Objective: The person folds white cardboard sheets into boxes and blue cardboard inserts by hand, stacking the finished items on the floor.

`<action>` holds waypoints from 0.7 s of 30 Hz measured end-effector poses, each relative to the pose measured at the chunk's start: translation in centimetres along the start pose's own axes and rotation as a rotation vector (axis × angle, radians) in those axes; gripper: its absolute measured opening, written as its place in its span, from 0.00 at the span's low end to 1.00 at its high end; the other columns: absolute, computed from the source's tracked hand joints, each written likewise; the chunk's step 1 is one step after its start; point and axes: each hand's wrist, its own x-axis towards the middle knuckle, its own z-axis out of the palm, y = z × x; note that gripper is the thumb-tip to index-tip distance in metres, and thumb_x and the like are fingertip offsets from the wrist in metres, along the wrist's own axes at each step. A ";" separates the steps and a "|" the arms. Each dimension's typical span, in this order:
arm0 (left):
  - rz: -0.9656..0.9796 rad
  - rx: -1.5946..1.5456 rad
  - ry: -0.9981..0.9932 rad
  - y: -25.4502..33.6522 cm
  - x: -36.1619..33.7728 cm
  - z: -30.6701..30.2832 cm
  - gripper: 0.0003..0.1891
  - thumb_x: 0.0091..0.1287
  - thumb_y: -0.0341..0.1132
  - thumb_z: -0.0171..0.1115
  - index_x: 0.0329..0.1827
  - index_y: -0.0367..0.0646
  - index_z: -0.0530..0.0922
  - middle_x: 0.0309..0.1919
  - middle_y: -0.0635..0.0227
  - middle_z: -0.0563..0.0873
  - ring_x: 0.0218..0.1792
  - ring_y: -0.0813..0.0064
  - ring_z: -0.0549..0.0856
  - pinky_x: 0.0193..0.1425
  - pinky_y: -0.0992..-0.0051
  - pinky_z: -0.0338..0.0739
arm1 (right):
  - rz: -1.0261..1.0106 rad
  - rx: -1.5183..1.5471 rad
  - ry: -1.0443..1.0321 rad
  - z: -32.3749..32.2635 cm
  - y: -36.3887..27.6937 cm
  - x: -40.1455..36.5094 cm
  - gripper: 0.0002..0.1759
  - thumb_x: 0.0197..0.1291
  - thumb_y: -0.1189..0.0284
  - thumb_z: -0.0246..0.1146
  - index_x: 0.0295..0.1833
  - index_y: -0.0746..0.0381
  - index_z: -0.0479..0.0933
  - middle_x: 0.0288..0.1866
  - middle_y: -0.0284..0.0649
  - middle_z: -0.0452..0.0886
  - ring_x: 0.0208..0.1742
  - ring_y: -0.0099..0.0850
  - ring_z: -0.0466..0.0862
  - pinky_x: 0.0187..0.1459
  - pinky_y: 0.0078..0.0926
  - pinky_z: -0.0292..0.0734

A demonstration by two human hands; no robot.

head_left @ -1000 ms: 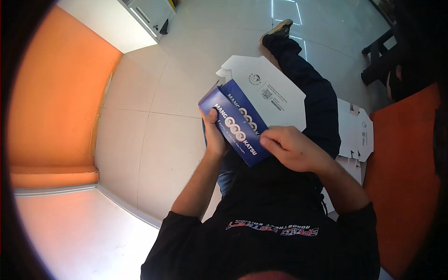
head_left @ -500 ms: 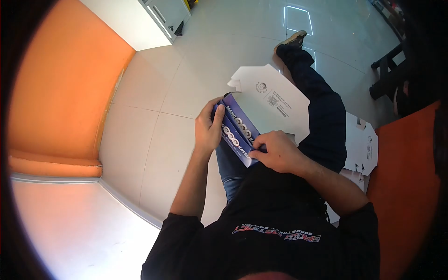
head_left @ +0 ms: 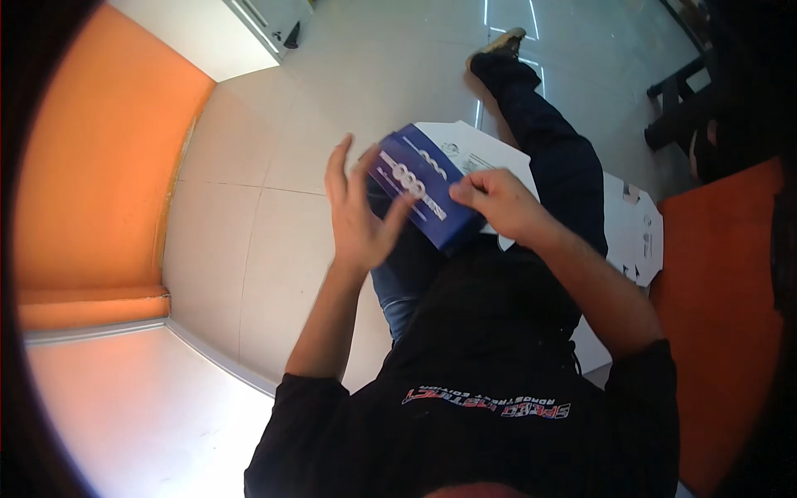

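A blue box [head_left: 419, 183] with white lettering and a row of round shapes is held above my lap, blurred by motion. My right hand [head_left: 498, 199] pinches its right edge between thumb and fingers. At the box's left side, my left hand [head_left: 359, 203] has its fingers spread, with the thumb over or close to the lower left edge; whether it touches is unclear. Behind the box, a white cardboard sheet [head_left: 494, 152] with printed marks rests by my leg, partly covered by the box.
More white cardboard pieces [head_left: 635, 228] lie right of my leg, beside an orange surface [head_left: 718, 249]. A dark stool [head_left: 677, 104] stands at the upper right. An orange wall [head_left: 124, 149] and a white cabinet [head_left: 199, 33] are on the left.
My left hand has let go of its grip and spread its fingers. The blue box has moved up and shows more of its printed face. My right hand has moved up with it.
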 end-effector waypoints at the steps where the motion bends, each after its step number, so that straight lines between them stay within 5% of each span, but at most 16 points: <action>1: -0.008 -0.007 -0.021 1.3 -0.7 0.0 0.36 0.68 0.49 0.74 0.75 0.42 0.72 0.81 0.44 0.62 0.83 0.39 0.59 0.83 0.48 0.58 | 0.020 0.010 0.005 -0.3 -0.5 0.0 0.22 0.74 0.58 0.66 0.42 0.70 0.86 0.33 0.45 0.87 0.35 0.31 0.85 0.44 0.32 0.78; 3: 0.179 0.131 -0.336 3.0 -1.7 0.1 0.41 0.63 0.46 0.78 0.78 0.45 0.71 0.81 0.45 0.62 0.82 0.34 0.58 0.82 0.43 0.59 | -0.083 -0.096 -0.034 -0.1 -2.9 0.2 0.23 0.75 0.57 0.64 0.43 0.70 0.86 0.35 0.50 0.88 0.36 0.38 0.87 0.44 0.35 0.78; 8: 0.105 0.129 -0.280 1.1 -4.3 1.5 0.40 0.62 0.46 0.76 0.78 0.47 0.72 0.81 0.45 0.63 0.82 0.31 0.56 0.82 0.40 0.59 | -0.154 -0.203 -0.025 2.1 -1.9 1.1 0.21 0.77 0.60 0.61 0.44 0.70 0.83 0.39 0.56 0.87 0.42 0.50 0.87 0.47 0.43 0.78; 18: 0.140 0.084 -0.246 -1.3 -6.9 0.6 0.30 0.63 0.37 0.73 0.69 0.46 0.77 0.77 0.47 0.67 0.78 0.31 0.63 0.79 0.41 0.64 | -0.088 -0.186 -0.012 2.4 -1.5 1.4 0.20 0.78 0.61 0.61 0.44 0.69 0.83 0.38 0.53 0.87 0.42 0.46 0.88 0.47 0.41 0.79; 21: 0.174 0.268 -0.242 2.7 -4.4 -0.6 0.29 0.60 0.35 0.76 0.66 0.46 0.78 0.74 0.49 0.72 0.76 0.36 0.68 0.78 0.43 0.65 | -0.048 -0.111 -0.120 1.6 -1.3 1.4 0.20 0.78 0.60 0.61 0.47 0.69 0.83 0.40 0.50 0.88 0.42 0.40 0.88 0.48 0.38 0.79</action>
